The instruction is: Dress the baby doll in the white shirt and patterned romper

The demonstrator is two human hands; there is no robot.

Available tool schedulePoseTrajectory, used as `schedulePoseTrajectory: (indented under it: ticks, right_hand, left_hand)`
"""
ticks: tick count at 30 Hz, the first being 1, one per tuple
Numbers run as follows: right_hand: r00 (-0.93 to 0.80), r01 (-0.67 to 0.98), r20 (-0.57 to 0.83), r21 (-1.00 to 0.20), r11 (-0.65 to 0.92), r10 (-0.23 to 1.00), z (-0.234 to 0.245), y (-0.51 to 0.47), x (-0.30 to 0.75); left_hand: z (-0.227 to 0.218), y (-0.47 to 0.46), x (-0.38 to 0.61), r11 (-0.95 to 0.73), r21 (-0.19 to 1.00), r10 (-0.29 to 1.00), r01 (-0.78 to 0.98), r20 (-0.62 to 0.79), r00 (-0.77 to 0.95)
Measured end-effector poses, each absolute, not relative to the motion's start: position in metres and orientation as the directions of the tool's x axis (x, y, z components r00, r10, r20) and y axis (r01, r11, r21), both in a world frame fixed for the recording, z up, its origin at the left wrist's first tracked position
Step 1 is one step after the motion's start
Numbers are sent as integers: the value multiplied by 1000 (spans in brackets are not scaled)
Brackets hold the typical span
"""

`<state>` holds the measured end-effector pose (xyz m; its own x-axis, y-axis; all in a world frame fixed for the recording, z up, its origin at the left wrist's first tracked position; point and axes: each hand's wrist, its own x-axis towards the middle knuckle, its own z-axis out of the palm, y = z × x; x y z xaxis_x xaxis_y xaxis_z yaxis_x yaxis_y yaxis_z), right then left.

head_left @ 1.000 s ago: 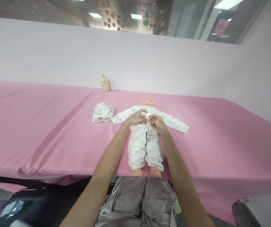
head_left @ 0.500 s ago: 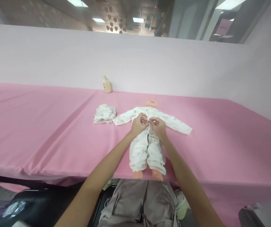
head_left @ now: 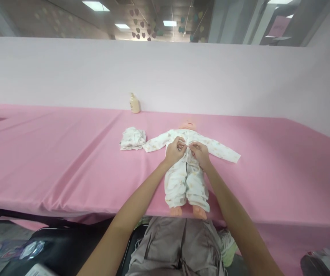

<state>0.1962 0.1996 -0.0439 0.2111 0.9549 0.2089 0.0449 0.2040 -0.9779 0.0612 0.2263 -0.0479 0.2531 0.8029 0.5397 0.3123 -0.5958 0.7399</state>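
A baby doll lies on its back on the pink table, dressed in a white printed romper, with its bare feet at the near edge. My left hand and my right hand meet over the doll's chest. Both are closed in a pinch on the romper's front opening, left fingers on one edge and right fingers on the other. The romper's sleeves lie spread to either side.
A small folded white garment lies left of the doll. A cream pump bottle stands by the pale back wall. A dark chair is below the table's near edge at left. Something pink shows at the far left edge.
Both hands have stayed pinched on the romper's front at the chest, with small finger shifts. The view has drifted so the doll sits slightly further right and lower.
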Motion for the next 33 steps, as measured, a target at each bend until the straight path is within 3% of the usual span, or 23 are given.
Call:
schedulePoseTrajectory:
  ticks: [10, 17, 22, 30, 33]
  right_hand:
    - [134, -60, 157, -984, 166, 979, -40, 201, 200]
    - [262, 256, 318, -933, 252, 911, -41, 196, 194]
    - [140, 553, 577, -720, 419, 805, -50, 203, 194]
    - [10, 733, 601, -548, 403, 800, -55, 201, 186]
    - [11, 740, 596, -545, 395, 803, -54, 201, 187]
  left_hand:
    - [-46, 222, 62, -622, 656, 778, 428, 582, 238]
    - [-42, 217, 62, -589, 588, 792, 554, 556, 252]
    - [-44, 219, 61, -575, 547, 790, 608, 563, 242]
    - [-10, 266, 86, -331, 360, 896, 872, 409, 171]
    - [-4, 291, 109, -318, 394, 916, 863, 364, 171]
